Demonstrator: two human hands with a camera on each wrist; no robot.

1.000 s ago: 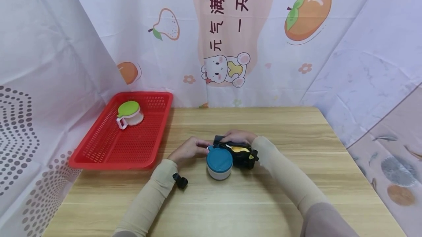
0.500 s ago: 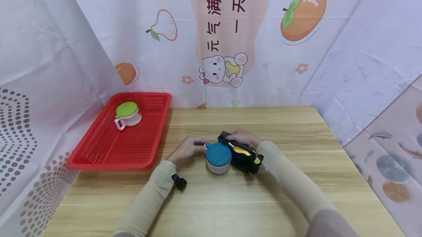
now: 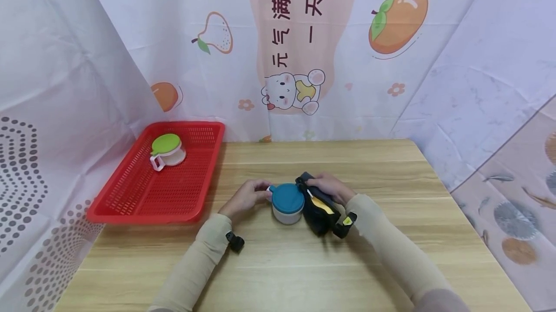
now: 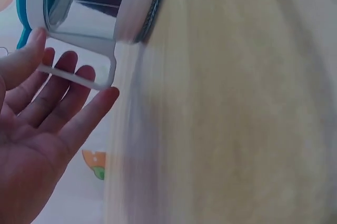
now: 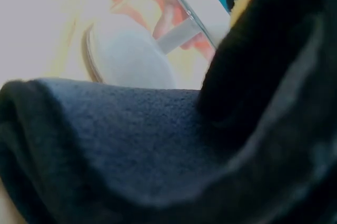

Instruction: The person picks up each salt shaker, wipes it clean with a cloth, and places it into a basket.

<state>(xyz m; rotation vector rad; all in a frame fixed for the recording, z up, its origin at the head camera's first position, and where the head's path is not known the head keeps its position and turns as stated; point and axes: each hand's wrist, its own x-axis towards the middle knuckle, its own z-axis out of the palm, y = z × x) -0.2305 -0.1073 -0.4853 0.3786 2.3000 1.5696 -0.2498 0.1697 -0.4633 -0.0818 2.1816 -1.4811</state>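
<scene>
A clear jar with a blue lid and a side handle (image 3: 287, 203) is in front of me in the head view. My left hand (image 3: 249, 197) holds its handle (image 4: 79, 79). In the left wrist view the thumb lies by the lid's tab and several fingers reach through the handle's opening. My right hand (image 3: 329, 186) grips a soft black and dark-grey fabric item with a yellow strip (image 3: 319, 207), close against the jar's right side. Fuzzy dark cloth (image 5: 147, 134) fills much of the right wrist view and hides that hand.
A red perforated basket (image 3: 149, 219) stands at the left on the wooden table (image 3: 278, 273). In it is a similar jar with a green lid (image 3: 167, 145). A printed curtain (image 3: 243, 61) hangs behind the table's back edge.
My right hand has moved right and turned the fabric item, which now slants down beside the jar. The blue-lidded jar has shifted slightly upward in the head view; my left hand stays at its handle.
</scene>
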